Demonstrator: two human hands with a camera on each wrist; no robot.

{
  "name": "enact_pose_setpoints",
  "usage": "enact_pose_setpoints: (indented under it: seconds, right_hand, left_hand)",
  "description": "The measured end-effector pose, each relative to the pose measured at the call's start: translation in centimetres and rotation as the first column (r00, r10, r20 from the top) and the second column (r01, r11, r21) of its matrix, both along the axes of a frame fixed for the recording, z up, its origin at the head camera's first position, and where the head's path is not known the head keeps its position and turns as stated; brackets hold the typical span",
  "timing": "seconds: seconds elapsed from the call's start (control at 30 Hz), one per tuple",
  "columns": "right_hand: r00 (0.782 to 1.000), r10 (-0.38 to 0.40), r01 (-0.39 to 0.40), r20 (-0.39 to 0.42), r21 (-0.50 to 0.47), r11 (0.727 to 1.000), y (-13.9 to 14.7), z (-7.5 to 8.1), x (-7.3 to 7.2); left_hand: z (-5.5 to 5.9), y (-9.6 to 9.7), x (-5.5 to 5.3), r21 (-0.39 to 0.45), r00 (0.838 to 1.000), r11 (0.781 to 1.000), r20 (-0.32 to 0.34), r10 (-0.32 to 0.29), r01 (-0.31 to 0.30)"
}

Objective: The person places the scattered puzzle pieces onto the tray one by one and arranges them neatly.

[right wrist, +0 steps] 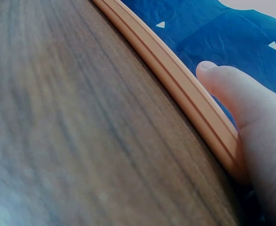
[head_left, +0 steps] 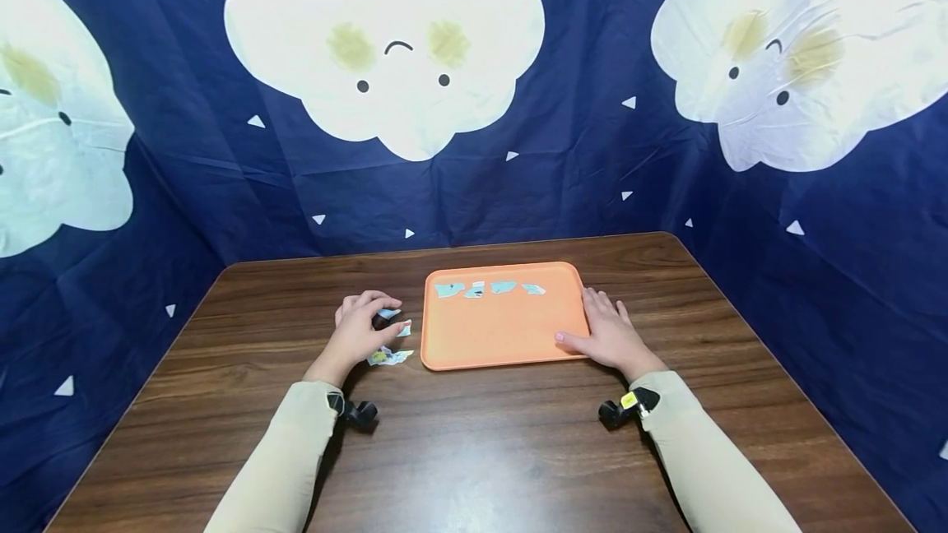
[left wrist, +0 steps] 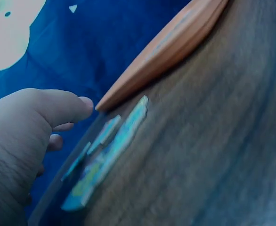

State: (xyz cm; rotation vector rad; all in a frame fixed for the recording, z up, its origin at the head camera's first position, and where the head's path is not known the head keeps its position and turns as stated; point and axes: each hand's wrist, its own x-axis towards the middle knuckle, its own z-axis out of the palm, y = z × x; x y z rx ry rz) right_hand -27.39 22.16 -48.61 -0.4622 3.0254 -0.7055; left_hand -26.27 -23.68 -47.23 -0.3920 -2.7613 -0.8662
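Note:
My left hand (head_left: 359, 329) hovers over small, flat, irregular picture pieces left of the orange tray (head_left: 504, 336). Its thumb and fingers are apart, with nothing seen between them. A larger blue and yellow piece (head_left: 389, 357) lies nearest me, also seen in the left wrist view (left wrist: 105, 155). Beyond it are two smaller pale blue pieces, one (head_left: 404, 328) beside the thumb and another (head_left: 388, 314) partly hidden under the fingers. At the tray's right edge rests my right hand (head_left: 613, 334), fingers stretched outside and thumb over the rim.
Several light blue pieces (head_left: 503, 288) lie in a row along the tray's far side. The brown wooden table (head_left: 474, 451) reaches back to a dark blue cloth (head_left: 444, 196) with white clouds, which also hangs at both sides.

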Motion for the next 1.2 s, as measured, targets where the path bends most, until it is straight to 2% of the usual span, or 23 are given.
enact_pose_setpoints:
  seconds: [0.2, 0.47, 0.9, 1.2]
  right_hand:
    - [1.0, 0.003, -0.003, -0.006, -0.004, 1.0, 0.03, -0.17, -0.09]
    - [1.0, 0.006, -0.006, -0.007, 0.0, 1.0, -0.03, -0.03, -0.09]
    - [1.0, 0.007, -0.007, 0.004, 0.005, 1.0, 0.04, 0.05, -0.06]
    - [1.0, 0.007, -0.007, -0.003, -0.003, 1.0, 0.05, -0.04, -0.13]
  left_hand:
    - [-0.82, -0.4, -0.13, -0.069, 1.0, 0.998, 0.009, 0.001, -0.001]
    - [-1.1, -0.51, -0.22, -0.057, 1.0, 0.998, 0.024, -0.004, 0.006]
    - [-1.08, -0.21, -0.06, -0.067, 0.997, 0.997, -0.071, -0.033, 0.029]
    - [-0.89, 0.08, -0.11, -0.073, 0.996, 0.997, -0.077, -0.045, 0.04]
